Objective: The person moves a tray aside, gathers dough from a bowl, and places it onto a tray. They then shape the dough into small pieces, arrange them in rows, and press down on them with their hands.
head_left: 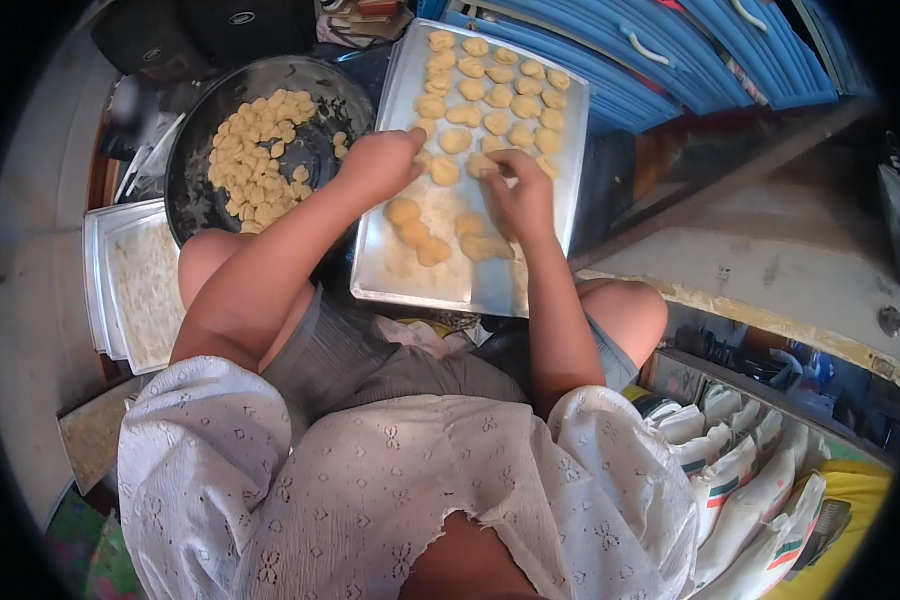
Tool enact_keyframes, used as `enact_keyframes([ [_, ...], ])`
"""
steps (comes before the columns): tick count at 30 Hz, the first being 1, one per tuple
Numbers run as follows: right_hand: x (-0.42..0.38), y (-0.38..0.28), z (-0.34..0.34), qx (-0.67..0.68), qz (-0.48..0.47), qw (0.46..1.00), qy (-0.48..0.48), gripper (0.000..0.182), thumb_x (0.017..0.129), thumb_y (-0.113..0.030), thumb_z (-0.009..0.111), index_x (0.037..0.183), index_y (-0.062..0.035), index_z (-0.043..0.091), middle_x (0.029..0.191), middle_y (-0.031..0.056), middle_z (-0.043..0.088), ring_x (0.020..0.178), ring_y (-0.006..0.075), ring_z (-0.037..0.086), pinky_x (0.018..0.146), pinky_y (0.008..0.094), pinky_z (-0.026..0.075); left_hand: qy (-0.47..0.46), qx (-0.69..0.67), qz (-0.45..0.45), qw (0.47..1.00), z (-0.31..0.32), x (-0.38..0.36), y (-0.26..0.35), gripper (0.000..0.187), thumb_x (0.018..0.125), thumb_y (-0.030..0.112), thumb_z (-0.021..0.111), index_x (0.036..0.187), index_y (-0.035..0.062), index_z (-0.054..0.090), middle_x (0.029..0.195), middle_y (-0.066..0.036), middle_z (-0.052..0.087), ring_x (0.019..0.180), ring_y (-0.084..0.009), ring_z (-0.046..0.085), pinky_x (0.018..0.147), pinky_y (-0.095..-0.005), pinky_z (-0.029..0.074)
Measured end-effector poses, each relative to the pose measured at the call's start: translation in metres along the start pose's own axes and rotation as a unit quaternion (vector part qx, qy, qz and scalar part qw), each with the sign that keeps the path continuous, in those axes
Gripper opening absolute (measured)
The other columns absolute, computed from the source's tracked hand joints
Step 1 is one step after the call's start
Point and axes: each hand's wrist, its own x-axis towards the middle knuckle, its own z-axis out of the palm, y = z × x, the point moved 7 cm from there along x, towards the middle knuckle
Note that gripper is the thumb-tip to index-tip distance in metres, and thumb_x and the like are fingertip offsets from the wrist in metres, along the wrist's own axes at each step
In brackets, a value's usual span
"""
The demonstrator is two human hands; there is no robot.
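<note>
A metal tray (370, 270) lies tilted across the lap, with rows of round yellowish dough pieces (455, 140) over its far part. Nearer the body, two loose clusters of dough (415, 232) rest on the tray. My left hand (382, 165) is closed at the tray's left edge, its fingertips against a dough piece. Over the middle right of the tray, my right hand (520, 195) pinches at a dough piece in the lowest row. To the left stands a large dark basin (185, 190) holding a heap of more dough pieces (260, 140).
Stacked trays (140, 280) lean at the left below the basin. Blue slatted panels (620, 60) stand behind the tray. A wooden beam (730, 180) and pale board (770, 270) are at the right. White packets (740, 480) fill the lower right.
</note>
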Motion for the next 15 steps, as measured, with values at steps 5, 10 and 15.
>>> enact_keyframes([
  [5, 0.000, -0.012, 0.002, -0.147, -0.137, 0.979, -0.019, 0.022, 0.072, -0.009, 0.068, 0.094, -0.0043, 0.065, 0.086, 0.0126, 0.058, 0.078, 0.0318, 0.058, 0.073, 0.0384, 0.047, 0.101, 0.058, 0.125, 0.985, -0.010, -0.005, 0.027, 0.029, 0.070, 0.017, 0.068, 0.095, 0.0083, 0.057, 0.090, -0.007, 0.058, 0.098, -0.0267, 0.055, 0.082, -0.0389, 0.042],
  [10, -0.039, -0.002, 0.021, -0.166, -0.040, 0.971, -0.166, 0.021, 0.065, -0.016, 0.071, 0.083, -0.0060, 0.066, 0.090, 0.0150, 0.061, 0.081, 0.0324, 0.060, 0.072, 0.0396, 0.048, 0.035, 0.069, 0.160, 0.984, 0.019, 0.008, 0.031, 0.030, 0.069, 0.016, 0.068, 0.097, 0.0104, 0.058, 0.092, -0.004, 0.057, 0.099, -0.0235, 0.052, 0.084, -0.0371, 0.038],
  [15, -0.033, 0.010, 0.008, -0.091, 0.005, 0.985, -0.147, 0.021, 0.068, -0.015, 0.069, 0.085, -0.0050, 0.066, 0.084, 0.0154, 0.062, 0.076, 0.0323, 0.062, 0.070, 0.0390, 0.049, 0.050, 0.074, 0.148, 0.985, 0.022, 0.016, 0.040, 0.026, 0.070, 0.015, 0.067, 0.094, 0.0103, 0.059, 0.092, -0.004, 0.057, 0.097, -0.0241, 0.053, 0.083, -0.0376, 0.038],
])
